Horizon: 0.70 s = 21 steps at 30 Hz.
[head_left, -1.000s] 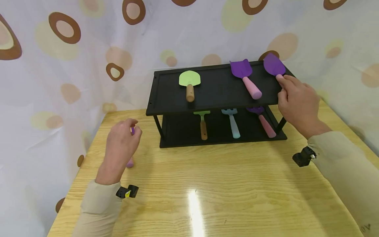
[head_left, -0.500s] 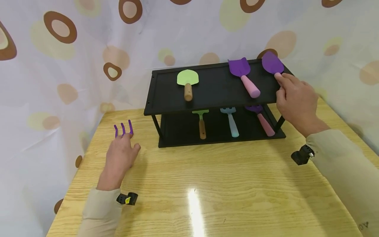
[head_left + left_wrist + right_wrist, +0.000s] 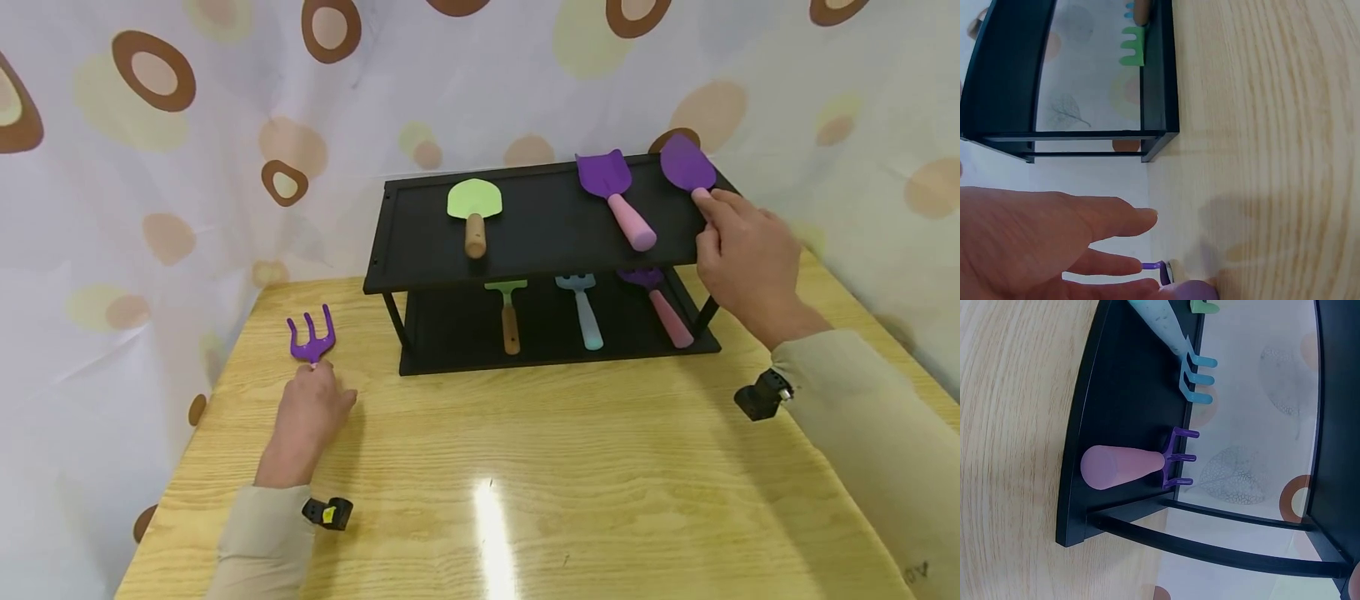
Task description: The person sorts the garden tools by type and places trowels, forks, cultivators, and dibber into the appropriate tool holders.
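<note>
In the head view, a purple three-tined hand fork (image 3: 312,340) lies on the table to the left of the rack. My left hand (image 3: 311,408) is over its handle, fingertips at the neck and thumb held away to the right. The left wrist view has the rounded handle end (image 3: 1192,290) beneath the fingers, which look fairly straight. At the rack's upper right, my right hand (image 3: 750,258) grips the pink handle of a rounded purple trowel (image 3: 687,164), largely covering that handle. Beside it lies a purple scoop (image 3: 606,175) with a pink handle.
The black two-tier rack (image 3: 540,250) stands at the back of the wooden table (image 3: 570,475). A green shovel (image 3: 475,200) is on its top. Below lie a green rake (image 3: 510,321), a blue fork (image 3: 587,317) and a purple fork (image 3: 667,312). A patterned cloth (image 3: 465,92) hangs behind.
My left hand has drawn back toward me and its thumb has come off to the side, so the fork's tines now show on the table. My right hand stays at the trowel.
</note>
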{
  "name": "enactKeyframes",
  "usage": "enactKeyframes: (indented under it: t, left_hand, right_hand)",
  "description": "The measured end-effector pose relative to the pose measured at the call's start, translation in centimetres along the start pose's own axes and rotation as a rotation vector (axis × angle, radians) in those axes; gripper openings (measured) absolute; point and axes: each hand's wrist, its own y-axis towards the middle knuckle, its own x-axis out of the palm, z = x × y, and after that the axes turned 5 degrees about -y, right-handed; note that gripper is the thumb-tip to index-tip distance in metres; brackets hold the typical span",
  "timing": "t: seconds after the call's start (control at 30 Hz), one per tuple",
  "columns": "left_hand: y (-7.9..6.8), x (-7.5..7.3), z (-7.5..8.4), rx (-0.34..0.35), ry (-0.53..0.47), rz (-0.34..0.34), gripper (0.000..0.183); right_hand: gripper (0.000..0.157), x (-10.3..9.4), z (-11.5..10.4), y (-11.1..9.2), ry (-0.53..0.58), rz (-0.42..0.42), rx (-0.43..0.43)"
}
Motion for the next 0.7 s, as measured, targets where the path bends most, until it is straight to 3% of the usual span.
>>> enactKeyframes:
  t: [0.2,0.4,0.7]
  left_hand:
    - [0.0,0.4,-0.4,-0.066,0.025,0.059,0.035]
    - [0.2,1.0,-1.0,-0.114,0.038,0.047,0.035]
    - [1.4,1.4,-1.5,-0.095,0.023,0.072,0.033]
  right_hand:
    - [0.047,0.4,0.2,-0.3,0.021,0.051,-0.008]
    - [0.047,0.5,0.1,-0.1,0.014,0.014,0.002]
    - [0.047,0.2,0.1,-0.1,0.009,-0.015,0.025]
